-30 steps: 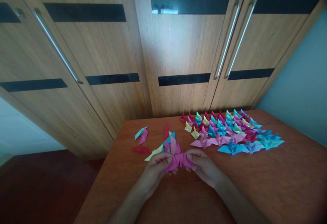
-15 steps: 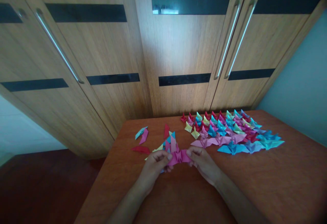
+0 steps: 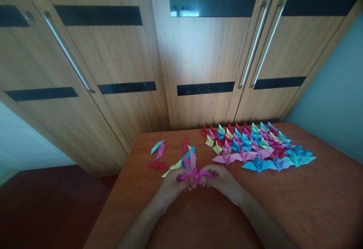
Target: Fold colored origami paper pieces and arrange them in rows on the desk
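Between my two hands is a pink folded paper crane (image 3: pixel 196 174), its wings spread to both sides above the table. My left hand (image 3: pixel 173 184) pinches its left part, and my right hand (image 3: pixel 219 181) pinches its right part near the body. Just beyond the crane lies a small pile of folded papers in blue, pink and yellow, partly hidden by it. A yellow folded piece (image 3: pixel 172 168) rests beside my left fingers. A red folded piece (image 3: pixel 158 165) is farther left.
Rows of colourful paper cranes (image 3: pixel 246 143) stand at the table's back right. Light blue (image 3: pixel 156 147), pink (image 3: pixel 160 151) and red (image 3: pixel 185 145) folded pieces lie at the back left. Wooden cabinet doors (image 3: pixel 198 52) rise behind the brown table (image 3: pixel 283 199).
Both hands have moved closer together, with fingers nearer the crane's body. The pink crane's wings now look narrower and bent, and it has shifted slightly left.
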The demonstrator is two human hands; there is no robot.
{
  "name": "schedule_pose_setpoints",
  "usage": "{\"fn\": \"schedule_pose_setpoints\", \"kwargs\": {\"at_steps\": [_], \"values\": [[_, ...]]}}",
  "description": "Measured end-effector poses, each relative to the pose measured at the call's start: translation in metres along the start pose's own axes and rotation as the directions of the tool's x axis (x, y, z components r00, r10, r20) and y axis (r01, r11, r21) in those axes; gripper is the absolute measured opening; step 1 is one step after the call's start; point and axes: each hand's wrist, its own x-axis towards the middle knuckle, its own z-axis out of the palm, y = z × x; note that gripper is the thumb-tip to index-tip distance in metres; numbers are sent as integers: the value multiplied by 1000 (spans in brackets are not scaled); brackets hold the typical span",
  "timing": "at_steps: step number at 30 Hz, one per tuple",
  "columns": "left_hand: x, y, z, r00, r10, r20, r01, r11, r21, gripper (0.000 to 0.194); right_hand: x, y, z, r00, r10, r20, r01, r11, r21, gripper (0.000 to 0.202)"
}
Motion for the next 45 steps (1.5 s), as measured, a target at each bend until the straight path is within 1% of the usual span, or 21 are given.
{"fn": "schedule_pose_setpoints", "kwargs": {"at_steps": [3, 6, 10, 13, 16, 21, 24, 27, 30, 32, 34, 36, 38, 40, 43, 45], "values": [[-5, 0, -5, 996, -11, 89, 17, 997, -72, 25, -2, 2, -5, 1000, 21, 13, -22, 996, 91, 29], [-9, 1, -8, 989, 20, 145, 10, 980, -201, 26, -2, 5, -8, 1000, 21, 23, -26, 975, 222, 26], [-10, 2, -8, 987, 66, 147, -9, 933, -359, 26, -1, 9, -11, 999, 40, -7, -34, 920, 391, 22], [-10, 2, -9, 985, 101, 140, -30, 900, -435, 25, 0, 12, -13, 996, 64, -58, -30, 887, 460, 22], [-10, 1, -11, 986, 116, 122, -49, 890, -454, 25, 1, 14, -14, 992, 81, -93, -28, 880, 475, 24], [-9, 2, -11, 990, 100, 99, -47, 900, -433, 25, 2, 13, -14, 990, 95, -106, -26, 854, 520, 28], [-8, 2, -9, 994, 93, 62, -61, 915, -400, 26, 3, 11, -14, 987, 93, -134, -14, 865, 502, 29], [-7, 3, -8, 997, 76, 11, -68, 935, -349, 28, 4, 10, -13, 981, 67, -180, 12, 915, 404, 34], [-5, 2, -8, 997, 73, -27, -78, 954, -290, 29, 7, 11, -12, 960, 6, -278, 48, 981, 187, 40], [-4, 1, -7, 996, 76, -53, -87, 966, -243, 30, 9, 12, -12, 929, -44, -368, 70, 996, 58, 39], [-2, 1, -7, 993, 76, -87, -92, 977, -194, 32, 8, 13, -12, 885, -118, -450, 100, 993, -64, 34], [-1, 1, -6, 991, 73, -115, -90, 985, -149, 35, 6, 13, -10, 845, -228, -483, 131, 965, -226, 29], [0, 1, -4, 989, 72, -130, -88, 989, -115, 36, 1, 11, -7, 832, -336, -442, 157, 906, -392, 27], [0, 1, -2, 988, 75, -133, -87, 992, -90, 37, -2, 9, -1, 850, -397, -347, 182, 839, -514, 25], [1, -1, 0, 991, 85, -102, -92, 993, -69, 36, -5, 10, 7, 879, -427, -211, 215, 751, -625, 19], [1, -3, 1, 994, 84, -76, -89, 994, -59, 36, -4, 12, 9, 881, -441, -174, 223, 709, -668, 18]]}}
